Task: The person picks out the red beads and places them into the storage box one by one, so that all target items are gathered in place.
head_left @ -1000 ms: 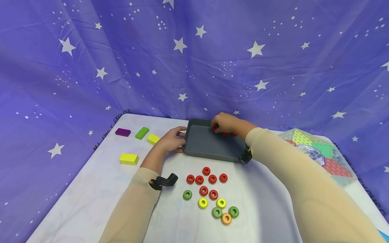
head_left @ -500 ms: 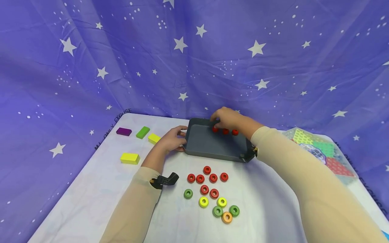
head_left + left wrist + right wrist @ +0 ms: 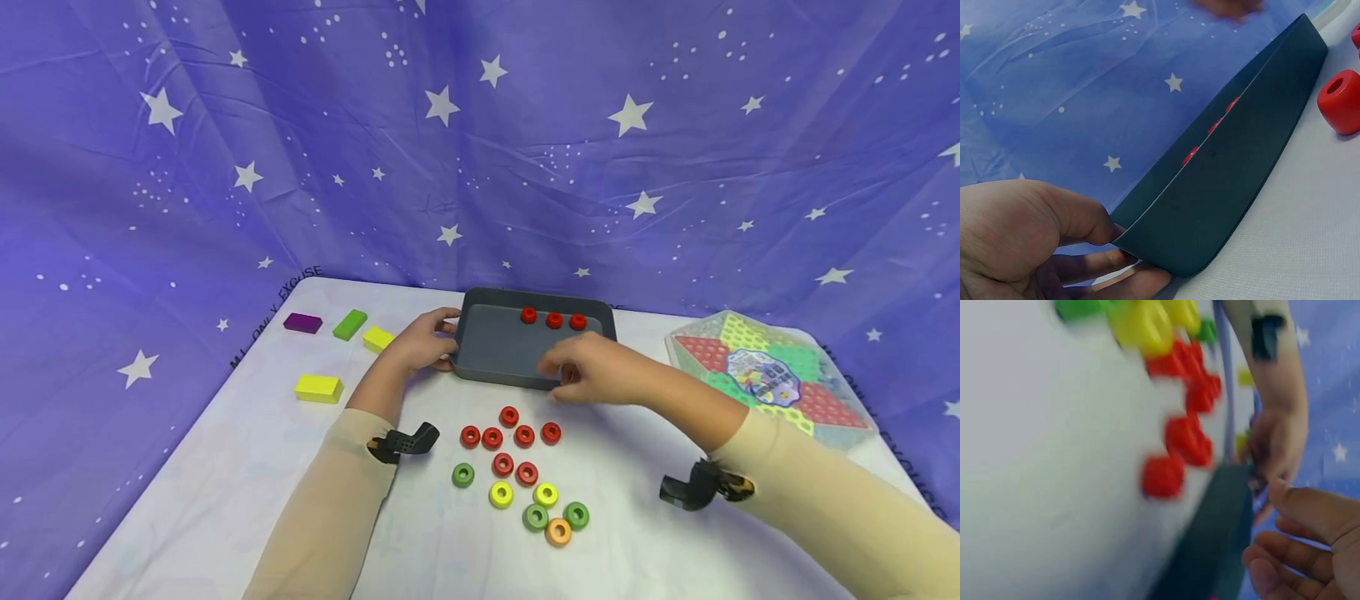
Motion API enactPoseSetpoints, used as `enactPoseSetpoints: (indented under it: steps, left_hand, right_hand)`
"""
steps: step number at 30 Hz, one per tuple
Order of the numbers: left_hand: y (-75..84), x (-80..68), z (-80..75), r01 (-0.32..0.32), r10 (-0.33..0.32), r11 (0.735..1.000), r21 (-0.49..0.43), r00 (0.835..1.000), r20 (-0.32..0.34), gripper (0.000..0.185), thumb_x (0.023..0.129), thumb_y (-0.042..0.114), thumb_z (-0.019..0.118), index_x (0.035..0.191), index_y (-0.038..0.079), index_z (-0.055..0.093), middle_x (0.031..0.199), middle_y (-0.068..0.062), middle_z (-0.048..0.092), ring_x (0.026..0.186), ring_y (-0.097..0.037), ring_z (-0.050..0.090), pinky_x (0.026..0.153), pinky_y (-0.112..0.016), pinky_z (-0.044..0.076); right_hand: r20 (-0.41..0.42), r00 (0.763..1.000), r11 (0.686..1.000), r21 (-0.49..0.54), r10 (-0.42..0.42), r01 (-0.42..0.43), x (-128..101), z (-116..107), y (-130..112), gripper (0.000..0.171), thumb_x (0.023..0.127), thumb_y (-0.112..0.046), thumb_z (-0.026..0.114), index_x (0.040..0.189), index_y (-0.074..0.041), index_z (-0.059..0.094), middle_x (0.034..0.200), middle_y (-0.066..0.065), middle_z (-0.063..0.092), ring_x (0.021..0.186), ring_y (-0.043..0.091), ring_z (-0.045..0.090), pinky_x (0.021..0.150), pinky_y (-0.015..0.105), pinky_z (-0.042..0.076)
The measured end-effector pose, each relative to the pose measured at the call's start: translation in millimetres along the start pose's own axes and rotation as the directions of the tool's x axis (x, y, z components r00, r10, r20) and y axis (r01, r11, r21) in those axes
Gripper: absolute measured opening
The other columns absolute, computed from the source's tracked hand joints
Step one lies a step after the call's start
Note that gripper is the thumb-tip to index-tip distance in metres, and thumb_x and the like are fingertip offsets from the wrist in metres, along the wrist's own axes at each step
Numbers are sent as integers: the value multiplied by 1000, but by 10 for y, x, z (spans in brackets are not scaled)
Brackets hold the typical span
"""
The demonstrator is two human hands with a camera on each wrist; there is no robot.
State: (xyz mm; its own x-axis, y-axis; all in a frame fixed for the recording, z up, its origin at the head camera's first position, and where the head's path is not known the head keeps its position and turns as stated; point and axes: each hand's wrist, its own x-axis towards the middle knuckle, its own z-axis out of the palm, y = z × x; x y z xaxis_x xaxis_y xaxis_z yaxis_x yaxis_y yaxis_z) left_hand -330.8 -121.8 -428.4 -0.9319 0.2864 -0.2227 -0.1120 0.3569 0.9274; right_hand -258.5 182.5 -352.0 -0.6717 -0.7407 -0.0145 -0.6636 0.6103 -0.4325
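A dark grey tray (image 3: 487,358) sits at the back of the white table with three red rings (image 3: 553,320) in a row along its far wall. My left hand (image 3: 420,342) grips the tray's left corner (image 3: 1147,250), thumb over the rim. My right hand (image 3: 592,371) hovers empty with loosely curled fingers over the tray's front edge, just above a cluster of red rings (image 3: 510,437). In the blurred right wrist view the fingers (image 3: 1297,550) hang beside the tray wall (image 3: 1210,550).
Green, yellow and orange rings (image 3: 536,504) lie in front of the red ones. Purple, green and yellow blocks (image 3: 333,333) lie at the left. A colourful hexagonal game board (image 3: 765,367) lies at the right. A starry purple curtain hangs behind.
My right hand left the three red rings at the tray's far wall and drew back toward me, now over the tray's front edge. The left hand has stayed on the tray.
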Motion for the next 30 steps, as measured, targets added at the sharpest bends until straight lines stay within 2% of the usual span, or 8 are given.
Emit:
enactPoseSetpoints:
  steps: [4,8,14,20,26,30]
  left_hand:
    - [9,-4,2,-3,3,1000,4,1000,-1,73,86,-3,58,155,14,40,138,-18,53,104,-31,65,71,-39,63]
    - [25,-26,1,-3,3,1000,9,1000,1,73,87,-3,57,155,13,38,138,-19,52,104,-31,65,71,-38,63]
    - [50,-48,7,-1,1,1000,6,1000,14,74,86,-3,57,156,11,38,140,-21,52,105,-32,64,71,-38,63]
    - [52,-51,6,13,-13,1000,13,1000,5,74,86,-2,58,156,12,39,140,-20,52,105,-32,64,71,-38,63]
    - [64,-67,11,14,-14,1000,21,1000,-3,73,86,-2,58,155,13,40,137,-19,52,103,-31,64,71,-37,63]
    - [67,-65,16,9,-9,1000,18,1000,-2,72,86,-2,57,155,13,40,137,-19,52,102,-30,64,71,-37,63]
  right_hand:
    - [36,998,999,-5,53,-52,-219,279,-92,34,82,-19,81,114,-9,75,102,0,73,80,11,64,70,24,55]
    - [4,996,994,-63,88,-87,-315,525,-107,39,80,-25,84,115,-11,75,100,-5,70,80,10,59,70,26,52]
    - [-30,999,994,-100,37,-39,-342,695,-87,29,82,-19,83,110,-15,75,98,-8,67,85,7,57,77,29,54]
    - [-2,1000,997,-79,28,-28,-345,622,-76,26,83,-11,79,108,-15,75,99,-9,66,85,6,58,75,25,55]
    - [23,999,1000,-2,29,-29,-320,393,-72,26,83,-2,74,108,-10,74,100,-5,67,86,10,63,74,26,58]
    - [15,999,999,-29,29,-29,-278,215,-58,25,84,-3,74,108,-9,75,100,-4,68,85,10,63,76,27,59]
